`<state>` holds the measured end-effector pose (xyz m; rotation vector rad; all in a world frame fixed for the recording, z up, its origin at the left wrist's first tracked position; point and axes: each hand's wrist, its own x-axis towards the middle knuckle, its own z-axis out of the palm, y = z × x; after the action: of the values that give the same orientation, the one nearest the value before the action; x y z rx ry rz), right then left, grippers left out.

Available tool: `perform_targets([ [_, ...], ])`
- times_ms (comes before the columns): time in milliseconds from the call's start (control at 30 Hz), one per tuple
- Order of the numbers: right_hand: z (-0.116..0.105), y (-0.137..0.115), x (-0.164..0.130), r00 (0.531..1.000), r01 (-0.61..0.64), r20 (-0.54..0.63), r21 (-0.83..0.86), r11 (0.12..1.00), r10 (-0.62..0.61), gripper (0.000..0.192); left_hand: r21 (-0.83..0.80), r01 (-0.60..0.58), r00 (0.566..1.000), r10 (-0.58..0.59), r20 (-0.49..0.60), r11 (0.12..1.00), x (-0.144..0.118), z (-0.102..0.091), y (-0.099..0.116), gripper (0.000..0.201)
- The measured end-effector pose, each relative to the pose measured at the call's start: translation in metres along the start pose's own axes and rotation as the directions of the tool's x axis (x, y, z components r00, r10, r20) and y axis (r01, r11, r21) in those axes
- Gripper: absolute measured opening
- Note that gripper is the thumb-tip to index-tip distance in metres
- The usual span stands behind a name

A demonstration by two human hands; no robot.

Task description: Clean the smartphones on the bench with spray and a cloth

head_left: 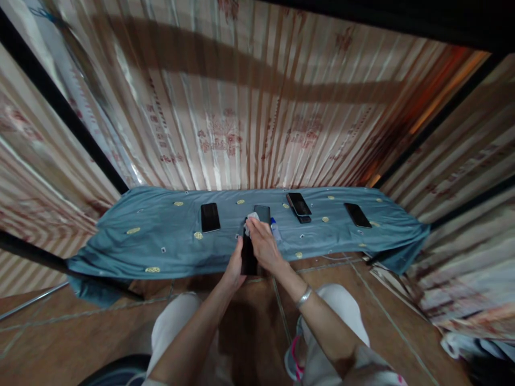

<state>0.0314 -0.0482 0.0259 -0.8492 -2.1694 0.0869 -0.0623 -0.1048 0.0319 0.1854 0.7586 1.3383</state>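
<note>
Bare forearms [191, 338]; smooth black phone [249, 260] held beyond them.
Left hand [233, 266] grips the flat slab at the near edge of the wrinkled, cloth-draped counter [169, 241]; right hand [263, 244] pinches a crumpled white wad [252, 216] by its far end.

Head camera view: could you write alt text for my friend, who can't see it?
A person's left hand holds a dark phone-like device while the right hand holds a crumpled white wad at its upper end. Similar flat devices lie on a patterned blue-green cloth in front.
</note>
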Motion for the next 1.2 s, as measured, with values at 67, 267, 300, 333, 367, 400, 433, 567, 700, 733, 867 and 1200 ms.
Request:
perform_targets([
  [67,0.000,0.012,0.005,0.999,-0.047,-0.009,-0.005,0.999,0.047,0.044,0.023,0.022,1.000,-0.022,-0.003,0.999,-0.001,0.000,0.002,0.042],
  [267,0.004,0.025,0.001,0.981,-0.186,-0.057,0.028,0.982,0.188,0.040,0.014,0.025,1.000,-0.025,-0.003,1.000,-0.002,0.002,0.008,0.040],
  [300,0.005,0.024,0.001,0.973,-0.219,-0.068,0.040,0.975,0.221,0.040,-0.003,0.021,1.000,-0.021,0.001,1.000,-0.002,0.003,0.009,0.040],
  [333,0.006,0.022,0.000,0.964,-0.250,-0.080,0.055,0.967,0.254,0.039,-0.021,0.013,1.000,-0.013,-0.004,1.000,-0.001,0.003,0.009,0.039],
  [367,0.007,0.019,0.000,0.955,-0.277,-0.091,0.071,0.958,0.283,0.039,-0.037,0.005,1.000,-0.006,-0.011,0.999,0.001,0.003,0.010,0.039],
  [400,0.008,0.016,0.000,0.948,-0.296,-0.100,0.083,0.952,0.304,0.038,-0.051,-0.001,1.000,0.000,-0.017,0.999,0.002,0.002,0.010,0.039],
  [433,0.008,0.012,-0.001,0.943,-0.307,-0.104,0.091,0.947,0.316,0.038,-0.061,-0.005,1.000,0.004,-0.022,0.998,0.004,0.001,0.011,0.039],
  [567,0.008,-0.003,-0.015,0.953,-0.293,-0.066,0.055,0.955,0.296,0.037,-0.070,-0.018,0.999,0.016,-0.033,0.997,0.009,-0.004,0.015,0.041],
  [700,0.003,-0.014,-0.038,0.969,-0.247,-0.028,-0.026,0.969,0.246,0.040,-0.055,-0.032,0.997,0.028,-0.076,0.998,0.009,-0.005,0.015,0.038],
  [733,0.002,-0.015,-0.042,0.970,-0.242,-0.026,-0.042,0.969,0.241,0.040,-0.049,-0.016,0.996,0.012,-0.087,0.999,0.008,-0.004,0.015,0.037],
  [867,-0.002,-0.012,-0.049,0.973,-0.232,-0.036,-0.066,0.971,0.230,0.041,-0.036,0.023,0.996,-0.027,-0.088,0.999,0.007,-0.001,0.010,0.038],
  [1200,-0.011,-0.029,-0.065,0.989,-0.139,0.040,-0.063,0.988,0.142,0.043,-0.025,-0.021,0.997,0.019,-0.076,0.999,0.013,-0.009,0.011,0.036],
])
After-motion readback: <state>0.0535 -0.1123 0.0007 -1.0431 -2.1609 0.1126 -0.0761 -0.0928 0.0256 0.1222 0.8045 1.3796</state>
